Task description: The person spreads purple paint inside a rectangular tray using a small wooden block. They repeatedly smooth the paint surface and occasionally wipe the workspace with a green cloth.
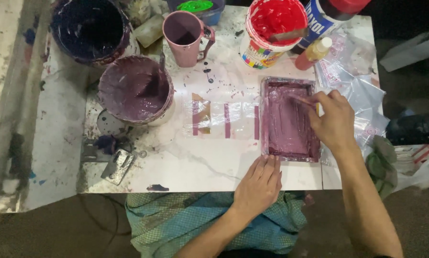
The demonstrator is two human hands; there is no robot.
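Purple paint covers most of the tray (291,157); your right hand (334,122) grips a stick (300,100) spreading it, left hand (260,184) lies flat, holding nothing, steadying the tray's near edge on the bench (200,165).

A white, paint-spattered tabletop (200,165) carried a shallow rectangular tray of mauve paint (291,122), a round bucket of the same mauve (135,91), a darker purple bucket (87,28), a pink plastic mug (184,36), a white tub of red paint (271,31), clear plastic bags (355,88), and a metal scraper (119,166) near its front edge.
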